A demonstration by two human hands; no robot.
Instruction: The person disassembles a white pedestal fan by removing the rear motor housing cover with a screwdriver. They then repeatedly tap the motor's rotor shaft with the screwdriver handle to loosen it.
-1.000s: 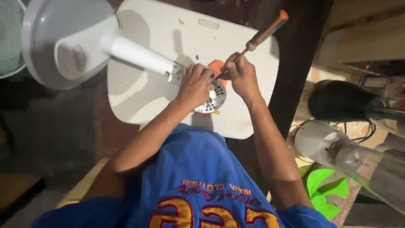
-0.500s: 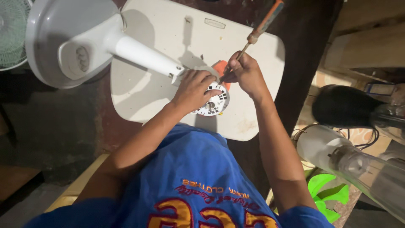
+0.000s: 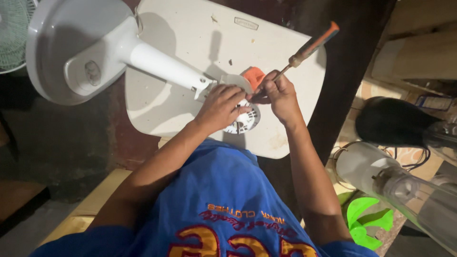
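Note:
A white stand fan lies on its side: round base (image 3: 71, 52) at the upper left, pole (image 3: 162, 66) running to the vented motor housing (image 3: 245, 121) at the centre. My left hand (image 3: 220, 108) rests over the housing and grips it. My right hand (image 3: 278, 95) holds a screwdriver (image 3: 312, 46) with an orange and dark handle, its shaft angled down into the housing beside an orange part (image 3: 254, 76). The tip is hidden by my fingers.
The fan lies on a white plastic board (image 3: 209, 33) over a dark surface. A fan grille (image 3: 12, 33) shows at the top left. At the right stand a black blender jar (image 3: 390, 121), a clear blender base (image 3: 381, 176) and a green fan blade (image 3: 364, 219).
The view has shifted slightly. My right hand has tilted the screwdriver handle a little lower and further right; my left hand stays on the housing.

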